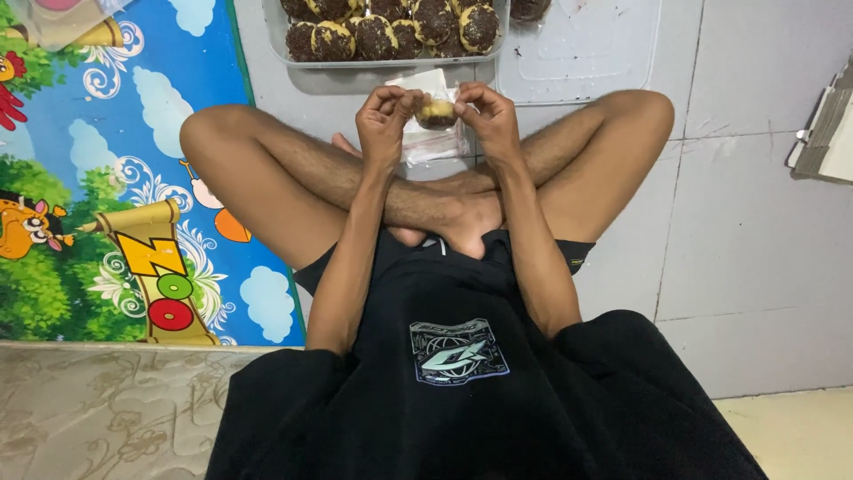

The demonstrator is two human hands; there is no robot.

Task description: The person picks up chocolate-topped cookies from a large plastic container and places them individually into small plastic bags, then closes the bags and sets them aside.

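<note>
Clear glossy plastic tray (293,55), crumb-coated rough pastry (437,112) in thin clear wrapper (434,142), smooth matt floor tiles (755,240).

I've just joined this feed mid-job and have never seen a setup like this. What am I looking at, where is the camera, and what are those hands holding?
There is no machine here: a person sits cross-legged on a tiled floor, working with two bare hands. The single picture comes from a camera worn on the person's head, looking down, so you see their black shirt, arms and folded legs from above.

The left hand and right hand are raised together over the legs. Between their fingertips they hold one small round cake, pale with dark chocolate sprinkles, seemingly in a thin clear wrapper.

Just beyond the hands stands a clear plastic tray filled with more sprinkled cakes, and beside it a clear lid lies flat. On the left is a colourful cartoon play mat; at the right edge lies some stacked cardboard.
</note>
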